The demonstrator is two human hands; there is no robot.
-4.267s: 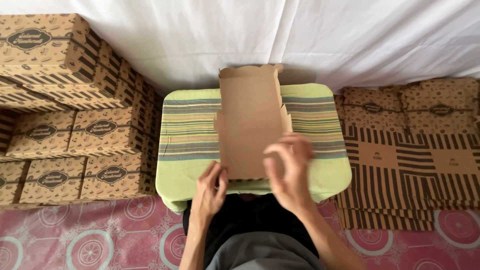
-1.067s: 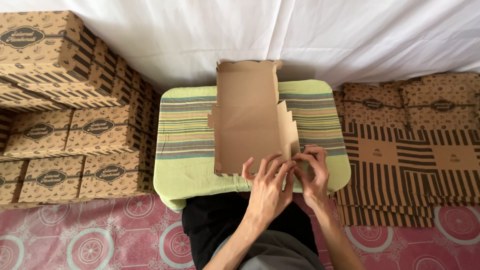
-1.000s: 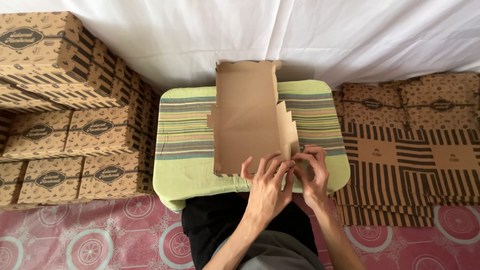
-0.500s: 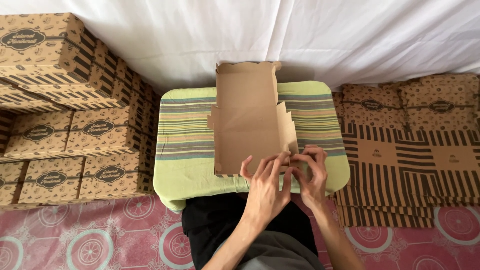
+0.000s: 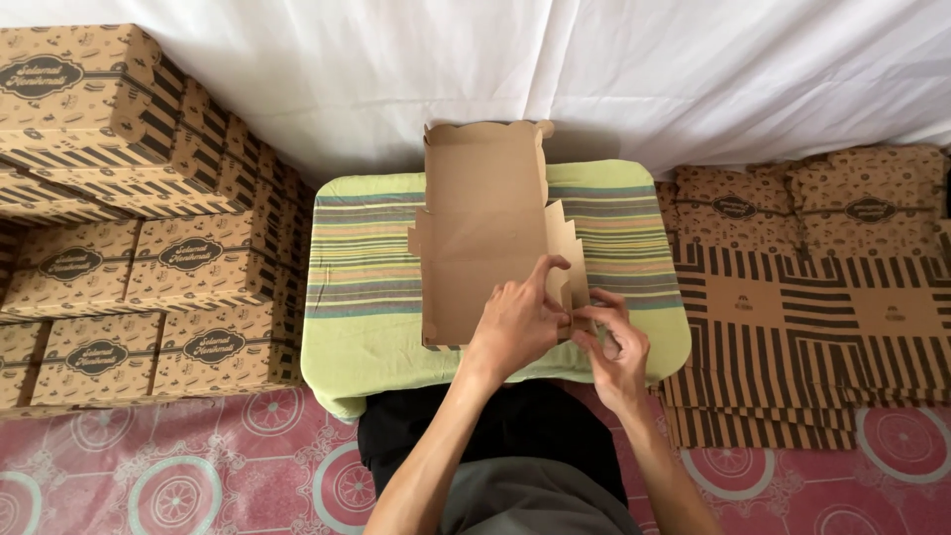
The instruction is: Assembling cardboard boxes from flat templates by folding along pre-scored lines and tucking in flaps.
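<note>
A plain brown cardboard box blank [image 5: 483, 228] lies lengthwise on a small table draped in a green striped cloth [image 5: 362, 258]. Its far flap stands up, and its right side panel is raised. My left hand [image 5: 515, 322] rests on the blank's near right corner, thumb and fingers pinching the side flap. My right hand [image 5: 614, 342] sits just right of it, fingers curled on the same corner flap [image 5: 567, 282]. Both hands meet at that fold.
Folded patterned brown boxes [image 5: 119, 228] are stacked high at the left. Flat striped box blanks [image 5: 802, 317] lie piled at the right. White cloth [image 5: 594, 69] hangs behind. A pink patterned mat [image 5: 198, 466] covers the floor; my dark-clad lap is under the table edge.
Over four seconds both hands shifted from the blank's near edge to its right corner and the side panel came up. In the last second only the fingers moved slightly at the flap.
</note>
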